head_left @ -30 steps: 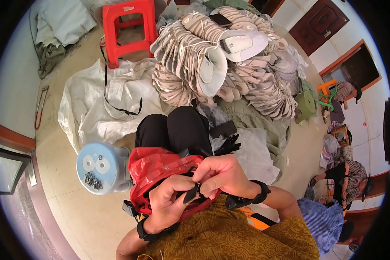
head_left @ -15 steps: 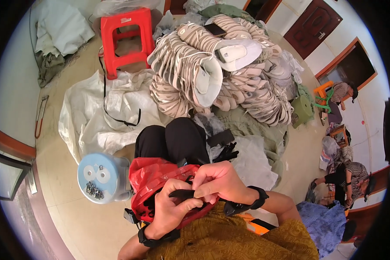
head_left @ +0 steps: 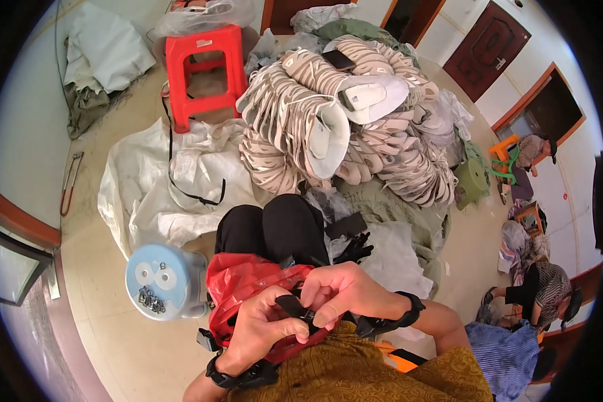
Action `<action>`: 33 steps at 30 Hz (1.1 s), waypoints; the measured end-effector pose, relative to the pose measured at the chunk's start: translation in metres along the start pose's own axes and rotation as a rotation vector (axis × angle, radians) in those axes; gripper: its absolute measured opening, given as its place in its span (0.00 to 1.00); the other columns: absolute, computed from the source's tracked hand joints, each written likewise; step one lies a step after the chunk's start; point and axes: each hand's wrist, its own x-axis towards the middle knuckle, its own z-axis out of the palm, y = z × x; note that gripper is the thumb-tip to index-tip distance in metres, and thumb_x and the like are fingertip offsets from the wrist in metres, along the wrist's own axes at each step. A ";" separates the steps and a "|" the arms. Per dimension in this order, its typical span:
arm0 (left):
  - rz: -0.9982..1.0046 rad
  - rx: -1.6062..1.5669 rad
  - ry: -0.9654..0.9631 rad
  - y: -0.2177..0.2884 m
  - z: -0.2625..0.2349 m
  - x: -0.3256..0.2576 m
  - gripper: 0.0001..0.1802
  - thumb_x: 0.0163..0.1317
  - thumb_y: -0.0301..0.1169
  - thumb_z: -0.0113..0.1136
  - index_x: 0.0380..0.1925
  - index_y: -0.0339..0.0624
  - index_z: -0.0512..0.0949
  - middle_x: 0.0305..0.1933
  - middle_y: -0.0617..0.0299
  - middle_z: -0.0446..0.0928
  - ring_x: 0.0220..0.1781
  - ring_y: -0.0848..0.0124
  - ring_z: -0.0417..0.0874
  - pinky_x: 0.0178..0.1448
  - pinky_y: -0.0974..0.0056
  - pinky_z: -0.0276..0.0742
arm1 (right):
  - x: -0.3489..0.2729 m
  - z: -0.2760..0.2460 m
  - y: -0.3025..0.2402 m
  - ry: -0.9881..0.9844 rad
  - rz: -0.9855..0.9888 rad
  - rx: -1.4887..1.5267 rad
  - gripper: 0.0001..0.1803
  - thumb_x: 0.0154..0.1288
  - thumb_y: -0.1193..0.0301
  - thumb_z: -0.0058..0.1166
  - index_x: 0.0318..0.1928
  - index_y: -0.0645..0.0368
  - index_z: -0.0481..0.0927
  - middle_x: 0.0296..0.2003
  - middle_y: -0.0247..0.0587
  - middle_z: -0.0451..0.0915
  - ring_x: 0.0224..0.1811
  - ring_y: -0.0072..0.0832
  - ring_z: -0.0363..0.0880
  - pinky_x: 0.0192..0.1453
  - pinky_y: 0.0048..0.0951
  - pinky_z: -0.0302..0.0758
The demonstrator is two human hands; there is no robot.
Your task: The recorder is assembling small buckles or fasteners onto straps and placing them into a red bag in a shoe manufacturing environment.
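Above my lap my two hands meet over a short, flat black strap (head_left: 290, 306). My left hand (head_left: 258, 329) pinches it between thumb and fingers, with one end sticking up. My right hand (head_left: 345, 293) is closed on the strap's other end, close to the left thumb. Something small and shiny shows between the fingertips, too small to make out. Under the hands a red plastic bag (head_left: 231, 273) lies open across my lap, with dark pieces in it partly hidden by my left hand.
To my left stands a blue stool (head_left: 181, 268) bearing several small metal buckles (head_left: 151, 299). Ahead are a red stool (head_left: 211, 106), a white sheet (head_left: 141, 194) and a large heap of stacked beige shoe uppers (head_left: 295, 114). Two people sit on the right; a green roll (head_left: 472, 182) stands nearer.
The black strap has tilted from lying level to sticking up from my left fingers. Both hands have shifted slightly, and the whole view has moved a little.
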 end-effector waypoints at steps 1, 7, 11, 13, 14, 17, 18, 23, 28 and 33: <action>-0.024 -0.066 -0.044 0.001 0.001 0.001 0.11 0.49 0.17 0.59 0.32 0.33 0.68 0.26 0.56 0.74 0.27 0.71 0.78 0.32 0.69 0.75 | -0.001 0.000 0.000 -0.002 -0.016 -0.022 0.11 0.49 0.81 0.57 0.36 0.65 0.73 0.22 0.37 0.76 0.20 0.17 0.73 0.23 0.16 0.68; -0.147 -0.201 -0.117 0.005 -0.003 0.004 0.12 0.49 0.17 0.59 0.31 0.35 0.66 0.26 0.59 0.72 0.25 0.72 0.77 0.31 0.69 0.75 | -0.002 0.002 -0.003 -0.013 -0.041 -0.098 0.14 0.46 0.82 0.60 0.36 0.66 0.75 0.23 0.36 0.77 0.23 0.16 0.74 0.26 0.17 0.69; -0.186 -0.244 -0.158 0.004 -0.002 0.007 0.14 0.47 0.17 0.61 0.30 0.35 0.66 0.27 0.61 0.69 0.24 0.72 0.76 0.29 0.69 0.75 | -0.004 0.000 -0.002 -0.008 -0.023 -0.171 0.13 0.45 0.80 0.62 0.34 0.66 0.76 0.23 0.34 0.77 0.24 0.16 0.75 0.27 0.16 0.70; -0.184 -0.222 -0.154 0.004 -0.002 0.004 0.14 0.47 0.18 0.61 0.30 0.36 0.66 0.27 0.61 0.70 0.23 0.72 0.76 0.29 0.69 0.75 | -0.004 0.001 -0.003 -0.015 -0.036 -0.199 0.12 0.45 0.80 0.62 0.33 0.65 0.76 0.24 0.34 0.78 0.25 0.15 0.75 0.27 0.16 0.70; -0.178 -0.198 -0.151 0.004 -0.001 0.003 0.14 0.47 0.18 0.61 0.30 0.36 0.66 0.26 0.60 0.70 0.23 0.72 0.76 0.28 0.69 0.75 | -0.005 0.002 -0.005 -0.015 -0.050 -0.268 0.12 0.45 0.79 0.63 0.33 0.65 0.76 0.24 0.33 0.78 0.25 0.15 0.75 0.27 0.16 0.70; -0.167 -0.281 -0.121 0.003 0.001 0.002 0.14 0.47 0.18 0.61 0.31 0.35 0.66 0.26 0.59 0.71 0.22 0.71 0.77 0.29 0.68 0.75 | -0.003 0.002 -0.006 -0.004 -0.085 -0.338 0.12 0.44 0.79 0.63 0.32 0.64 0.77 0.24 0.33 0.78 0.26 0.14 0.75 0.27 0.16 0.69; -0.168 -0.284 -0.120 0.002 0.001 0.003 0.14 0.47 0.18 0.61 0.31 0.35 0.66 0.26 0.59 0.71 0.22 0.71 0.77 0.29 0.68 0.75 | -0.003 0.001 -0.006 0.005 -0.106 -0.343 0.12 0.44 0.78 0.64 0.32 0.64 0.77 0.24 0.33 0.78 0.25 0.13 0.74 0.27 0.16 0.69; -0.222 -0.366 -0.141 -0.003 0.000 0.004 0.14 0.48 0.19 0.60 0.33 0.34 0.66 0.25 0.56 0.73 0.22 0.69 0.77 0.29 0.66 0.76 | -0.003 -0.004 -0.004 0.009 -0.091 -0.346 0.13 0.42 0.76 0.66 0.30 0.63 0.77 0.23 0.32 0.78 0.24 0.13 0.74 0.25 0.15 0.68; -0.225 -0.387 -0.174 0.001 0.003 0.006 0.13 0.48 0.18 0.60 0.33 0.33 0.67 0.26 0.55 0.73 0.22 0.68 0.77 0.28 0.65 0.76 | -0.004 -0.005 -0.009 -0.004 -0.246 -0.541 0.14 0.39 0.73 0.68 0.28 0.61 0.77 0.22 0.31 0.78 0.22 0.13 0.73 0.23 0.14 0.66; -0.223 -0.346 -0.190 0.004 0.006 0.009 0.14 0.48 0.18 0.60 0.34 0.32 0.67 0.27 0.55 0.73 0.23 0.68 0.77 0.28 0.65 0.76 | -0.002 -0.008 -0.015 -0.072 -0.340 -0.621 0.15 0.38 0.71 0.68 0.30 0.60 0.78 0.19 0.31 0.76 0.18 0.15 0.71 0.21 0.17 0.64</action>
